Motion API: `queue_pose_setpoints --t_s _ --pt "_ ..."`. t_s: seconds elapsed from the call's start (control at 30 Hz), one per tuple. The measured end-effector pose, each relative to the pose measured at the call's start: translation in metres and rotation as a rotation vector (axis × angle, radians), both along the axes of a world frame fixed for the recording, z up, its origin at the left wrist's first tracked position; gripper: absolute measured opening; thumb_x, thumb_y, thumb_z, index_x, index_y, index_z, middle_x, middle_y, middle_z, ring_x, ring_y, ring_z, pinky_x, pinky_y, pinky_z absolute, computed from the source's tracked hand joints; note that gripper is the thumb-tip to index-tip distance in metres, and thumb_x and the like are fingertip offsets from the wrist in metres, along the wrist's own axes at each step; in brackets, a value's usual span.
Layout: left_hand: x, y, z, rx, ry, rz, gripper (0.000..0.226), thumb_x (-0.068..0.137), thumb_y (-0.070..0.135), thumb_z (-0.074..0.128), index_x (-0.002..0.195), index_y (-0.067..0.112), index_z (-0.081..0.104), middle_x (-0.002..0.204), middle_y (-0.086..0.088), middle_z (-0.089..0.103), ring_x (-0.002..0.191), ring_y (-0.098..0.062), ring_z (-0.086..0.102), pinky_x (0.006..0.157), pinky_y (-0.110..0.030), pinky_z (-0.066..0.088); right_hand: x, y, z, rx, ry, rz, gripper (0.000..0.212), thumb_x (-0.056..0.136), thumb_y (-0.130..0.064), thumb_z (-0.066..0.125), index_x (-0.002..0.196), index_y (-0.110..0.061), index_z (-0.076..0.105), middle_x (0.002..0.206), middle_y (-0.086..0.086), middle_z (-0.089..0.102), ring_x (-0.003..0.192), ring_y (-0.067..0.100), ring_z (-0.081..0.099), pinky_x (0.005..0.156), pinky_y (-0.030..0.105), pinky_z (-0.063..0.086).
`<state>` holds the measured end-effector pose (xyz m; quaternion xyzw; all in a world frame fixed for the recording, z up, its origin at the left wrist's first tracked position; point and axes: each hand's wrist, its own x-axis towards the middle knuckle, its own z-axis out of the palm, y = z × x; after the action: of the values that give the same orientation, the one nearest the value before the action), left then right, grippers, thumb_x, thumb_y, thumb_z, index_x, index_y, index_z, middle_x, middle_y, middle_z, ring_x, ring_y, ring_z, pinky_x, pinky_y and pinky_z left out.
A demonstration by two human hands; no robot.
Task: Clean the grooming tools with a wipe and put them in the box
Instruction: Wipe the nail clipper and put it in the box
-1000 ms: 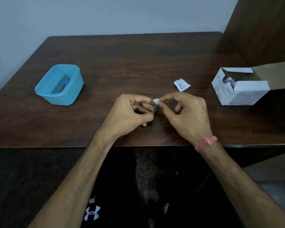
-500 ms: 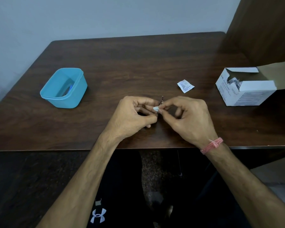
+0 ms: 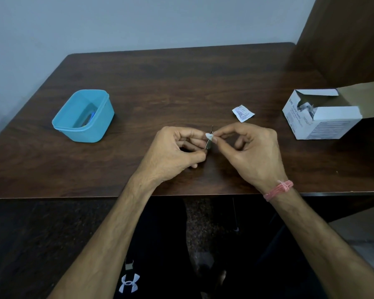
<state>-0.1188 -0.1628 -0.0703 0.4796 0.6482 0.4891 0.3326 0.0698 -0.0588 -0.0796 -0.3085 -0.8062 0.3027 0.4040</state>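
At far left a blue plastic box [image 3: 83,116] with rounded corners stands open on the dark wood-grain table [image 3: 171,83]; something blue lies inside, too unclear to name. Just right of centre, over the table's near edge, the left hand [image 3: 173,152] curls knuckles-up, its thumb and fingers pinching the lower end of a thin metal tool [image 3: 208,141] that tilts slightly with its tip upward. The right hand [image 3: 253,152], a pink thread band at its wrist, pinches a small white wipe [image 3: 209,136] against the tool's shaft. Beyond lies a torn white printed sachet [image 3: 243,113], flat. Far right sits an open white cardboard carton [image 3: 324,121].
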Motion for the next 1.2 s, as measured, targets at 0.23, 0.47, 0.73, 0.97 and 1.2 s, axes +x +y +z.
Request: queue_pose_setpoints --t_s 0.23,0.47,0.73,0.97,1.2 --pt "0.0000 -0.0008 0.0017 0.002 0.011 -0.018 0.041 0.085 -0.009 0.078 0.112 0.021 0.087 0.096 0.004 0.085 0.085 -0.010 0.078 0.066 -0.034 0.066 0.0004 -0.0015 -0.0014 0.041 -0.068 0.085 0.012 0.089 -0.017 0.091 0.096 -0.027 0.088 0.078 -0.012 0.078 0.053 0.008 0.058 0.059 0.011 0.038" --pt "0.0005 -0.0015 0.0018 0.003 0.003 -0.013 0.042 0.085 -0.010 0.078 0.112 0.021 0.087 0.097 0.002 0.085 0.085 -0.011 0.079 0.067 -0.034 0.067 0.0000 -0.0021 0.0012 0.057 -0.096 0.100 0.011 0.088 -0.020 0.091 0.093 -0.029 0.087 0.070 -0.014 0.071 0.054 0.009 0.058 0.059 0.012 0.038" --pt "0.0003 -0.0011 0.0024 0.001 0.016 -0.032 0.040 0.083 -0.009 0.080 0.109 0.022 0.087 0.094 0.000 0.084 0.080 -0.007 0.077 0.066 -0.031 0.065 0.0012 0.0015 0.0020 -0.111 -0.010 0.023 0.007 0.092 -0.030 0.090 0.092 -0.032 0.083 0.072 -0.012 0.076 0.044 0.020 0.051 0.048 0.023 0.038" --pt "-0.0026 -0.0001 0.0005 0.008 0.039 -0.061 0.033 0.091 -0.001 0.079 0.111 0.025 0.084 0.097 0.004 0.081 0.090 -0.014 0.079 0.066 -0.032 0.065 -0.0006 0.0015 0.0007 -0.169 -0.066 0.159 0.012 0.094 -0.021 0.088 0.093 -0.031 0.080 0.076 -0.011 0.075 0.051 0.027 0.063 0.049 0.036 0.046" --pt "-0.0046 0.0019 0.0010 -0.006 0.047 -0.086 0.023 0.108 0.007 0.066 0.118 0.021 0.081 0.096 0.003 0.082 0.091 -0.015 0.080 0.065 -0.028 0.060 -0.0001 0.0002 0.0011 -0.130 -0.093 0.200 0.011 0.096 -0.017 0.084 0.097 -0.027 0.078 0.075 -0.020 0.070 0.050 0.010 0.055 0.054 0.013 0.039"
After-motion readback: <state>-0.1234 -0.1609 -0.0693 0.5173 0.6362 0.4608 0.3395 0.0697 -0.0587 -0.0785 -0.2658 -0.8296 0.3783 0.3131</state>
